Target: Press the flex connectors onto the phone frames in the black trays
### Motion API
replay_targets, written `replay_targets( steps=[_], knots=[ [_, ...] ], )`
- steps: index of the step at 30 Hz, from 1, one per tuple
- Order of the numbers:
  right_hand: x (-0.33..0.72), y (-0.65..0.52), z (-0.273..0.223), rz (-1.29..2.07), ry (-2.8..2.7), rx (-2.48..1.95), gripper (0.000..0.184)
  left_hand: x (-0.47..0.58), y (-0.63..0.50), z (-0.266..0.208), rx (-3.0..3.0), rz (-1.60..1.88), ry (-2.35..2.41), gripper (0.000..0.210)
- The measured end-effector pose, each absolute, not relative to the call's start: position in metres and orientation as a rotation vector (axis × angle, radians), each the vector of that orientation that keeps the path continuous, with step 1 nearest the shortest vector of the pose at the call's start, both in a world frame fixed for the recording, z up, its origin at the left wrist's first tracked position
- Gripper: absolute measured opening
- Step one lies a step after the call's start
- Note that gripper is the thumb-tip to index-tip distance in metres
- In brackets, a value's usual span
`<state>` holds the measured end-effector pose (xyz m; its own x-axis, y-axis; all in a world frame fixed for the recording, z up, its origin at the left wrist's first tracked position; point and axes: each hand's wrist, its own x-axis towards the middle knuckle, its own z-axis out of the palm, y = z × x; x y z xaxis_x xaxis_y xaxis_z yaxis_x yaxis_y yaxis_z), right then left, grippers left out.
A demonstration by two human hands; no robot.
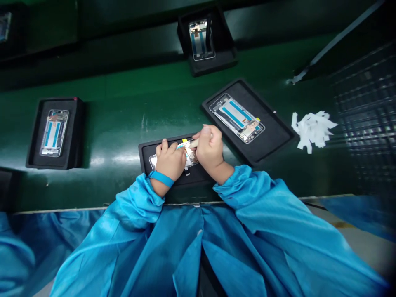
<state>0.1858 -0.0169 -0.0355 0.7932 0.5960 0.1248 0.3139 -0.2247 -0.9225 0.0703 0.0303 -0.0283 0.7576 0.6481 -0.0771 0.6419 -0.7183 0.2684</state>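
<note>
Phone chassis [190, 159]: lies in a black tray [144, 149] at the near edge of the green bench [123, 123], under both hands, its middle partly covered by them.
Left hand [171, 161]: palm down over the chassis, fingers bent and resting on it (whether the fingertips pinch anything, I cannot tell).
Right hand [210, 150]: closed around a pale slender thing [194, 144], whose tip points at the chassis; most of it is hidden in the grip.
Yellow tab [185, 140]: at the chassis's far edge, between the hands.
Blue band [161, 178]: around the left wrist, just above the sleeve.
Right-hand tray [269, 144]: set at a slant just beside the right hand, with a second chassis [236, 117] in it, blue strips showing.
White strips [314, 128]: heaped loosely near that tray's right corner.
Left-hand tray [36, 138]: well apart from the hands, bearing another chassis [55, 133].
Far tray [227, 41]: across the bench, one more chassis [201, 39] tilted inside.
</note>
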Motion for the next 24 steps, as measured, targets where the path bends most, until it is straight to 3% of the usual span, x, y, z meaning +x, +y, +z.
replay_targets(
  steps=[24],
  knots=[
    [0.184,-0.026,-0.036,0.205,-1.284,-1.813,0.032,0.071,0.029,-0.026,2.605,-0.046,0.974,0.032]
  ],
)
